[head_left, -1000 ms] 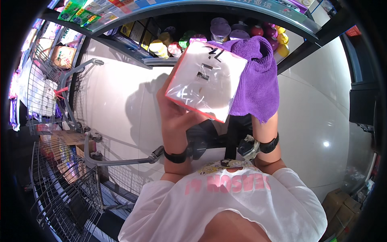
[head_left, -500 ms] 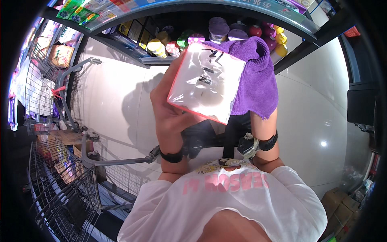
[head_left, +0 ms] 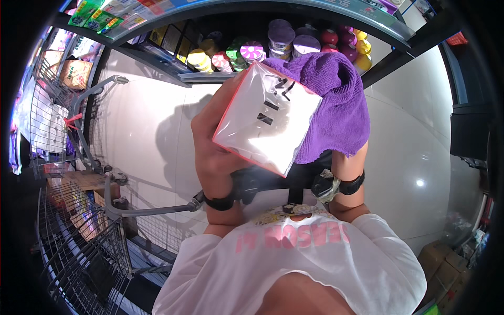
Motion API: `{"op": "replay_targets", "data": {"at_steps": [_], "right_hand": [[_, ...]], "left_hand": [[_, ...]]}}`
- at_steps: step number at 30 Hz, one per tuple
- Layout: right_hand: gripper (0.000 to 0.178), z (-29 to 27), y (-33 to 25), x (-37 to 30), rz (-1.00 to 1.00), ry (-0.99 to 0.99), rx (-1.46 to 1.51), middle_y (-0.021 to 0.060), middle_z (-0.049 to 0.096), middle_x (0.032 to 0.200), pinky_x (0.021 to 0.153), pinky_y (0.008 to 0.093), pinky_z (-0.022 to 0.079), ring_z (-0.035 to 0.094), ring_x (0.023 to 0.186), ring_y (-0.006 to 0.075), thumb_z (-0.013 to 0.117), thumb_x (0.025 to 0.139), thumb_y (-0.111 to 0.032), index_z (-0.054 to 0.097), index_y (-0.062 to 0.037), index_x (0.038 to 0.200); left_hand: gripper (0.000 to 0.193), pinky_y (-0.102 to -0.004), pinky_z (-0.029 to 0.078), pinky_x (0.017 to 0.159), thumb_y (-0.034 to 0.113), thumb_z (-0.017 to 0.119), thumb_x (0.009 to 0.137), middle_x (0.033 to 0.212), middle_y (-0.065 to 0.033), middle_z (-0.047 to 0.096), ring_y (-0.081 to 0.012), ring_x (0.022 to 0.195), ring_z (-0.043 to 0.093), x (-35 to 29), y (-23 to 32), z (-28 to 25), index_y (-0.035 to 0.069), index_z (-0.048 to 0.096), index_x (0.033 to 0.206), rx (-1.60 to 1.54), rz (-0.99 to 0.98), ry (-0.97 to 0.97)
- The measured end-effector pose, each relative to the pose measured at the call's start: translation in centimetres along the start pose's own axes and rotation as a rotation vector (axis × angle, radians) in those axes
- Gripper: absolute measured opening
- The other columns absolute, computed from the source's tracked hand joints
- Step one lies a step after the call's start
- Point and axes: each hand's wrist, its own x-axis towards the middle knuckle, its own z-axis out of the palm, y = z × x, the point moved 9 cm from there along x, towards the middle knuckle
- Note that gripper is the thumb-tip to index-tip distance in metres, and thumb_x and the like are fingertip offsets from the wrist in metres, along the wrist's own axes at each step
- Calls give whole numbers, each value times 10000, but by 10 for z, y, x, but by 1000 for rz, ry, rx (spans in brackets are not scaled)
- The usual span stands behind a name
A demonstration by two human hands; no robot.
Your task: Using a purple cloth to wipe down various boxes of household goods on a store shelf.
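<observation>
My left hand [head_left: 210,131] is closed around one side of a square white package [head_left: 247,128], wrapped in clear film, with red edges and black marks on its face. The package is tilted in front of my chest. A purple terry cloth [head_left: 336,115] is bunched over my right hand and hangs down to the wrist. It lies against the package's right side and upper corner. My right hand grips the cloth, though its fingers are hidden beneath it; only my right forearm [head_left: 349,165] shows below.
Ahead stands a shelf [head_left: 210,77] with several stacked round tubs [head_left: 282,34] and colourful round-ended items [head_left: 362,47]. Wire shopping carts [head_left: 79,231] stand at my left, one with its handle [head_left: 152,211] reaching toward me. Cardboard boxes [head_left: 441,273] sit at the lower right.
The package has turned and shifted slightly down and left, its glare moving lower. The purple cloth has moved a little right and bunched higher around the right hand.
</observation>
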Motion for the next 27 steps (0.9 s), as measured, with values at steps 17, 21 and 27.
{"op": "replay_targets", "data": {"at_steps": [17, 21, 27], "right_hand": [[291, 3, 23, 3, 118, -35, 26, 166, 536, 1018, 785, 309, 402, 529, 918, 279, 486, 743, 2, 502, 23, 1033], [293, 9, 21, 1, 103, -85, -44, 165, 534, 1022, 788, 308, 401, 528, 920, 276, 488, 745, 0, 500, 22, 1037], [296, 12, 16, -2, 63, -142, -121, 165, 531, 1029, 791, 307, 400, 527, 924, 271, 492, 749, -3, 496, 20, 1044]], "left_hand": [[738, -353, 407, 817, 316, 708, 575, 1099, -227, 486, -287, 987, 509, 2, 10, 3, -63, 438, 1148, 99, 145, -55], [727, -362, 407, 817, 333, 707, 588, 1102, -236, 481, -300, 991, 505, 3, 14, 6, -59, 447, 1142, 113, 207, -71], [717, -371, 407, 817, 352, 707, 602, 1101, -244, 478, -312, 993, 502, 1, 19, 9, -56, 456, 1136, 132, 291, -94]]}}
